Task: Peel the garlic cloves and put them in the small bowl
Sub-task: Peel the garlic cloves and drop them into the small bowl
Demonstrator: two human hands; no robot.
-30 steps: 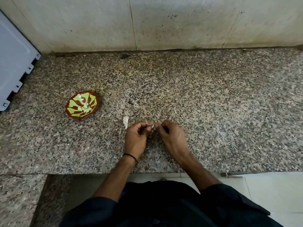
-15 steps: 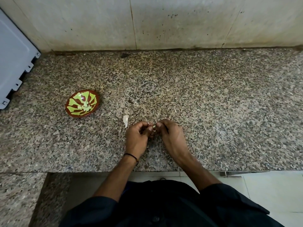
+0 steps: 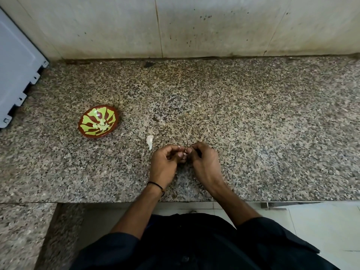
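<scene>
My left hand (image 3: 164, 165) and my right hand (image 3: 204, 161) meet fingertip to fingertip just above the granite counter (image 3: 253, 123), near its front edge. Between their fingertips they pinch a small pale garlic clove (image 3: 186, 151), mostly hidden by the fingers. A white garlic clove (image 3: 149, 141) lies loose on the counter just left of my left hand. The small bowl (image 3: 98, 121), brown with a green pattern, sits further left and holds a few pale peeled cloves at its centre.
A light blue-grey plastic panel (image 3: 17, 75) leans at the far left of the counter. A stained tiled wall (image 3: 194, 26) rises behind it. A lower granite ledge (image 3: 23, 230) and white floor tiles (image 3: 321, 227) lie below the front edge.
Both hands stay together in the same spot, with small finger movements on the clove. The bowl and the loose clove have not moved.
</scene>
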